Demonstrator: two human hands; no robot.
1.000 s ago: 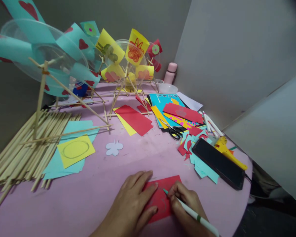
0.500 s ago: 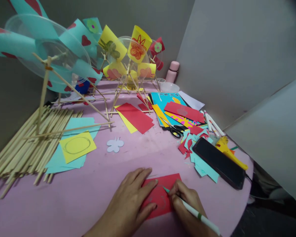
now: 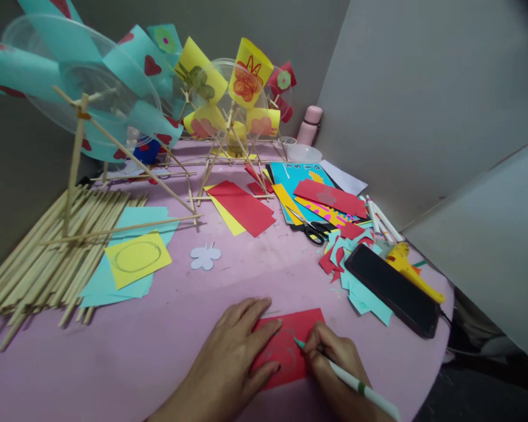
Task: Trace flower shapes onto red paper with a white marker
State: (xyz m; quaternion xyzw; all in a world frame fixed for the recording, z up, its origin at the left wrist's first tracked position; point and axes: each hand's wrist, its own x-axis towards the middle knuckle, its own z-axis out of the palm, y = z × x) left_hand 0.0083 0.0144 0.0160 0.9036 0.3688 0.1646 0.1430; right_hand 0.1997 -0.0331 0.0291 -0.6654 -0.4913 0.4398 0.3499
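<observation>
A red piece of paper [image 3: 297, 375] lies on the pink table near its front edge. Spread flat, my left hand [image 3: 233, 357] presses on the paper's left side. Between the fingers of my right hand [image 3: 334, 357] is a white marker [image 3: 356, 387] with a green tip, which touches the red paper. Faint curved lines show on the paper between my hands. Beyond them lies a white butterfly cutout [image 3: 205, 256]. A yellow paper with a drawn oval [image 3: 138, 259] rests on light blue sheets [image 3: 97, 287] to the left.
Bamboo sticks [image 3: 48, 258] are heaped at the left. Stick-and-paper wheels [image 3: 81, 117] stand at the back. On the right are scissors [image 3: 312, 228], paper scraps [image 3: 334, 258], a phone [image 3: 391, 290], a yellow glue gun [image 3: 409, 272] and several markers [image 3: 382, 220]. A pink bottle [image 3: 309, 126] stands by the wall.
The marker tip has moved slightly to the right and down on the red paper, and the drawn curve looks longer. My left hand stays in place.
</observation>
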